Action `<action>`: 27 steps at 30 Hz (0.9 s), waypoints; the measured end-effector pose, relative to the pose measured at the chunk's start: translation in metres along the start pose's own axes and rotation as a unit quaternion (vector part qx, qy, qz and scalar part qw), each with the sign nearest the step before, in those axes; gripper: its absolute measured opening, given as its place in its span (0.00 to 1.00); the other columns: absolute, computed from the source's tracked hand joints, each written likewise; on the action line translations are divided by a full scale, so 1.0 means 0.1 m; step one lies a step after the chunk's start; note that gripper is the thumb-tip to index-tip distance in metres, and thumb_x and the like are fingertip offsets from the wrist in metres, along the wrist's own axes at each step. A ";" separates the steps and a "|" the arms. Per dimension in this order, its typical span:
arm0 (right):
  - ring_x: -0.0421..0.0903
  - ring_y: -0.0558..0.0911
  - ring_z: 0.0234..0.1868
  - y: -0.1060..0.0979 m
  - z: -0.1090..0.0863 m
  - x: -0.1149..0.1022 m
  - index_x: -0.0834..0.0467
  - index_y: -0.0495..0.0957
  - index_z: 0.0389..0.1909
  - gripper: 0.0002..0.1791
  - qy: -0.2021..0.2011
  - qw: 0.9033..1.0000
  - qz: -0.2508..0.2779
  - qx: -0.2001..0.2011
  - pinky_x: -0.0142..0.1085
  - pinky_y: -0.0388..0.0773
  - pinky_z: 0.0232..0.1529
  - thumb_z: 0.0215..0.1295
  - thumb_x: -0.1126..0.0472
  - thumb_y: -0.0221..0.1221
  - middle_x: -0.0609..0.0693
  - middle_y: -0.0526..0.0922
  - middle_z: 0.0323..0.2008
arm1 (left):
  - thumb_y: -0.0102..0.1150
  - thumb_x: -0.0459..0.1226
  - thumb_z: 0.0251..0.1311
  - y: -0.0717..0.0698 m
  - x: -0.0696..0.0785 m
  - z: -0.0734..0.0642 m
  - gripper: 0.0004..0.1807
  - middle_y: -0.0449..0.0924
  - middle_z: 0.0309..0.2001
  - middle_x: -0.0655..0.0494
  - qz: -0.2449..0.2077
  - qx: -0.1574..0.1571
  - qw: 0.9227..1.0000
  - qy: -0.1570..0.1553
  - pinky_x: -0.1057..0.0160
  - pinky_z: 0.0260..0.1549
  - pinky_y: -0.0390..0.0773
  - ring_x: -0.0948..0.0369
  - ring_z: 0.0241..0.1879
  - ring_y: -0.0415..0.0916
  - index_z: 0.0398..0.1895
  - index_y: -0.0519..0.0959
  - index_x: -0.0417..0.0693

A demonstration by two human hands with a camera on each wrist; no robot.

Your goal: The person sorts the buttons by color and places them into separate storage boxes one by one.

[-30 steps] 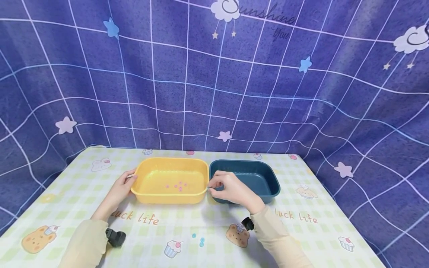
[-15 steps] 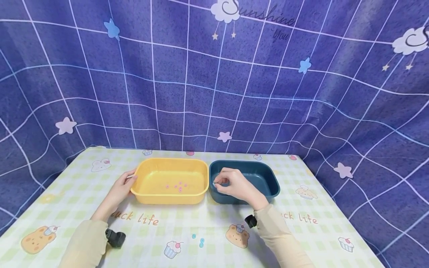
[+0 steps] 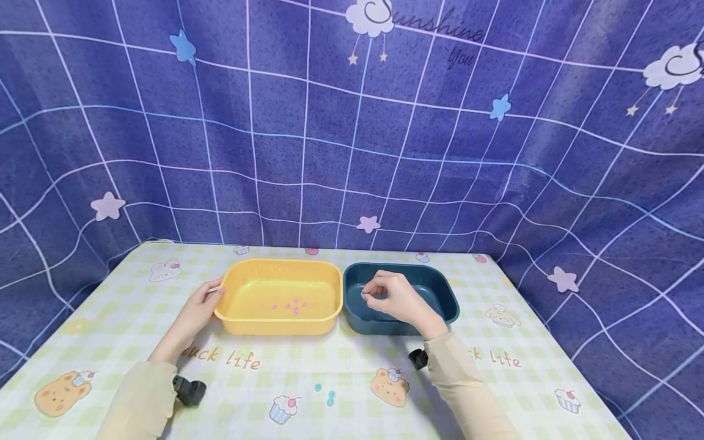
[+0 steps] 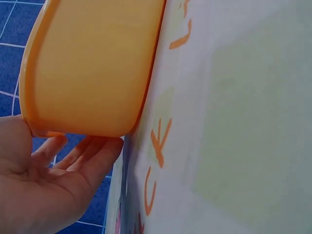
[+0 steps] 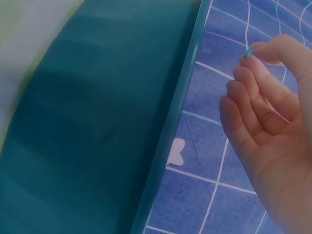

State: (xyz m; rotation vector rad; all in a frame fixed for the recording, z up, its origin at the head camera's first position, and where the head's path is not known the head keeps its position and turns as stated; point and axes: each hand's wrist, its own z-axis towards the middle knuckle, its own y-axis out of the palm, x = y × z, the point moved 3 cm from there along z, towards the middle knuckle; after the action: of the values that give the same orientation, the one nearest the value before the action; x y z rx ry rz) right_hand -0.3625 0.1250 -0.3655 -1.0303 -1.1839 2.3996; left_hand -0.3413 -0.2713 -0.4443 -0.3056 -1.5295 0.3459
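Away from the seam between the two bins, the right hand (image 3: 396, 299) had shifted to a place above the left part of the teal bin (image 3: 365, 324), while the left hand (image 3: 198, 308) had stayed where it was. Nearest to me I saw the cream sleeves (image 3: 467, 385), each with a black device at the wrist. Between them, on the pale checked tablecloth (image 3: 247, 403), lay three small blue pieces (image 3: 330, 402), close together and well apart from both bins.

Farther in, the left hand held the yellow bin (image 3: 264, 327) at its left end; my left wrist view showed the thumb at the rim and the fingers against the outer wall. Several tiny pink pieces (image 3: 296, 311) lay on that bin's floor. Just beside it stood the teal bin. Through the right wrist view I made out a small blue-green piece (image 5: 248, 51) pinched between thumb and index fingertip, the other fingers loosely bent. Behind everything hung a blue curtain (image 3: 275, 153) printed with pale grid lines, stars and clouds.
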 end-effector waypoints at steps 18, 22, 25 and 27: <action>0.34 0.72 0.25 -0.05 -0.14 0.42 0.57 0.84 0.30 0.02 0.054 0.998 -0.026 0.030 0.26 0.75 0.27 0.54 0.64 0.63 0.44 0.77 0.25 | 0.33 0.49 0.73 0.01 0.02 -0.01 0.33 0.58 0.65 0.28 0.008 0.003 1.000 0.003 0.68 0.42 0.81 0.38 0.60 0.67 0.72 0.48 0.37; 0.35 0.73 0.25 -0.06 -0.17 0.50 0.58 0.84 0.31 0.03 0.069 0.997 -0.027 0.025 0.27 0.75 0.27 0.55 0.64 0.63 0.44 0.78 0.26 | 0.34 0.49 0.73 0.01 0.02 -0.02 0.33 0.59 0.64 0.27 0.008 0.003 1.000 0.000 0.72 0.39 0.80 0.39 0.59 0.68 0.72 0.48 0.37; 0.35 0.73 0.26 -0.07 -0.19 0.55 0.58 0.84 0.32 0.04 0.083 0.996 -0.028 0.019 0.27 0.75 0.27 0.56 0.64 0.63 0.44 0.78 0.27 | 0.34 0.49 0.73 0.01 0.02 -0.01 0.33 0.59 0.65 0.28 0.009 0.004 1.000 0.001 0.70 0.41 0.80 0.39 0.59 0.67 0.72 0.48 0.37; 0.35 0.74 0.26 -0.08 -0.20 0.58 0.58 0.84 0.32 0.03 0.086 0.996 -0.031 0.020 0.27 0.75 0.27 0.56 0.64 0.63 0.44 0.78 0.27 | 0.34 0.49 0.73 0.00 0.02 -0.01 0.33 0.59 0.65 0.28 0.008 0.004 1.000 0.002 0.68 0.42 0.81 0.39 0.60 0.67 0.72 0.47 0.37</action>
State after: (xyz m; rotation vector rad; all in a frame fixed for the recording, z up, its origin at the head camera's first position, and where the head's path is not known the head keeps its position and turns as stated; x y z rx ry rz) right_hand -0.3901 0.1714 -0.3952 -1.1433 -1.0883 2.2282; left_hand -0.3401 -0.2704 -0.4429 -0.3113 -1.5221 0.3636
